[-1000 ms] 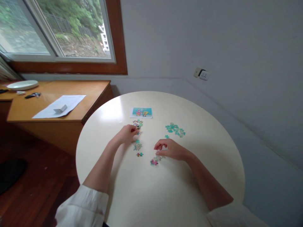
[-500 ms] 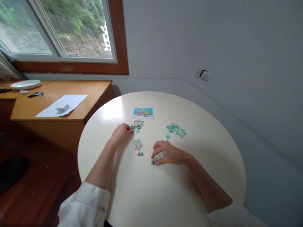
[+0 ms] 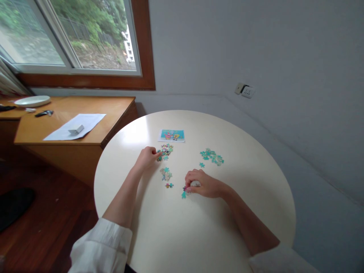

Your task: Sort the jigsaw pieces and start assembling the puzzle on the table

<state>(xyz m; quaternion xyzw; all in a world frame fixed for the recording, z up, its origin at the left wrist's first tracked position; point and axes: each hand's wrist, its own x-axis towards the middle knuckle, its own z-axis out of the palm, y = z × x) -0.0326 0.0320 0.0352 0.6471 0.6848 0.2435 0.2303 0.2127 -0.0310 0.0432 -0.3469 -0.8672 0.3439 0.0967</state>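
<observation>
My left hand (image 3: 147, 157) rests at the left edge of a mixed-colour pile of jigsaw puzzle pieces (image 3: 167, 149). Its fingers are drawn together among the pieces, and what they pinch cannot be made out. Nearer to me, my right hand (image 3: 203, 184) is curled round some puzzle pieces, with its fingertips over a pink one. A teal puzzle piece (image 3: 184, 195) shows below those fingertips. Between the hands lie a small group of pale and teal pieces (image 3: 165, 174) and a short pink-and-teal strip of pieces (image 3: 169, 185).
A picture card (image 3: 171, 135) with cartoon figures lies beyond the piles on the round white table (image 3: 182, 239). Right of centre are teal pieces (image 3: 212, 156) and a single teal piece (image 3: 201, 165). At left, a wooden desk (image 3: 113, 110) holds paper (image 3: 61, 129) and a white plate (image 3: 32, 101).
My right fingers have shifted slightly over the pieces, and more of the teal one shows. The left fingertips have moved a little further into the pile.
</observation>
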